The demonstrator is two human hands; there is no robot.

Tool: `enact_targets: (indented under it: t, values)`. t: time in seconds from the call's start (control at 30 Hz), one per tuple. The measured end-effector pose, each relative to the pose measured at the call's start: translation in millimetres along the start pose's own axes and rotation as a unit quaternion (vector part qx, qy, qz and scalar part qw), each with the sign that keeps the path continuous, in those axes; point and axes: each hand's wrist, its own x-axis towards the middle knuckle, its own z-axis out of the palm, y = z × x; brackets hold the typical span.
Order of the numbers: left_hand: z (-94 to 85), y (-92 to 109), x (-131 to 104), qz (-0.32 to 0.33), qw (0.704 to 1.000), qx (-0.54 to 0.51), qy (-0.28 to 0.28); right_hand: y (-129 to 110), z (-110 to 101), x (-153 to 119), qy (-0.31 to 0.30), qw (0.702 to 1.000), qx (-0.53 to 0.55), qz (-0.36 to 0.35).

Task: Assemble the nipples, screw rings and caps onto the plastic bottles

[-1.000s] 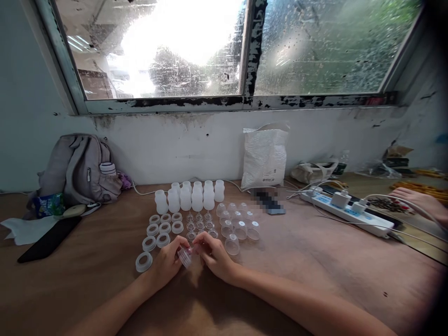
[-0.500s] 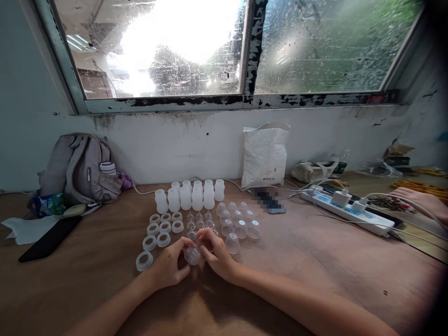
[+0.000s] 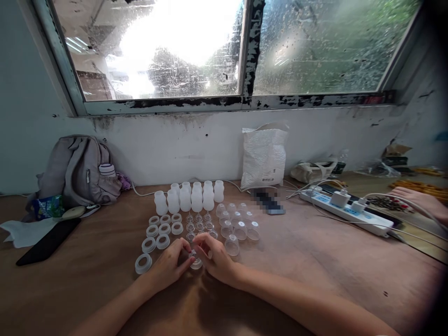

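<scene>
Both my hands work at a small clear bottle nipple (image 3: 196,265) just above the near part of the table. My left hand (image 3: 171,262) pinches it at its left side, thumb and fingertips drawn together. On the other side, my right hand (image 3: 217,261) has curled fingers at the nipple's top; its fingertips are partly hidden. Several translucent collar rings (image 3: 163,241) lie left of my hands. Beyond them stand more clear nipples (image 3: 199,225) in rows. Clear domed caps (image 3: 232,245) sit to the right, and frosted white bottles (image 3: 197,200) are lined up behind.
A power strip (image 3: 374,225) with chargers and cables lies at the right, near another person's hand (image 3: 416,198). At the back are a white plastic bag (image 3: 264,158) and a phone (image 3: 275,208). A grey backpack (image 3: 75,170) and black flat object (image 3: 49,241) are left.
The nipple has been tilted, so its ridged round face no longer shows towards me. My right hand's fingers have moved closer over its top, nearer my left fingertips.
</scene>
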Motion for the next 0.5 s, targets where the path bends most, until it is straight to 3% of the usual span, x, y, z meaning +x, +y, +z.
enact_targets:
  t: [0.1,0.17,0.23,0.3,0.33,0.5]
  values:
    - [0.4,1,0,-0.01,1.0,-0.011,0.001,-8,-18,21,0.002,0.997,-0.057,-0.054]
    - [-0.4,2,0,-0.006,1.0,-0.015,-0.002,-5,-38,46,0.039,0.993,-0.101,-0.05]
    - [-1.5,4,1,0.007,1.0,-0.01,-0.005,7,-63,76,0.065,0.982,-0.177,0.02]
    - [-2.7,5,1,0.017,1.0,0.002,-0.013,30,-89,102,0.095,0.948,-0.259,0.162]
    - [-3.2,5,1,0.018,1.0,0.007,-0.018,43,-101,112,0.102,0.937,-0.269,0.198]
    - [-4.3,6,1,0.018,0.999,0.003,-0.032,106,-136,133,0.047,0.911,-0.261,0.316]
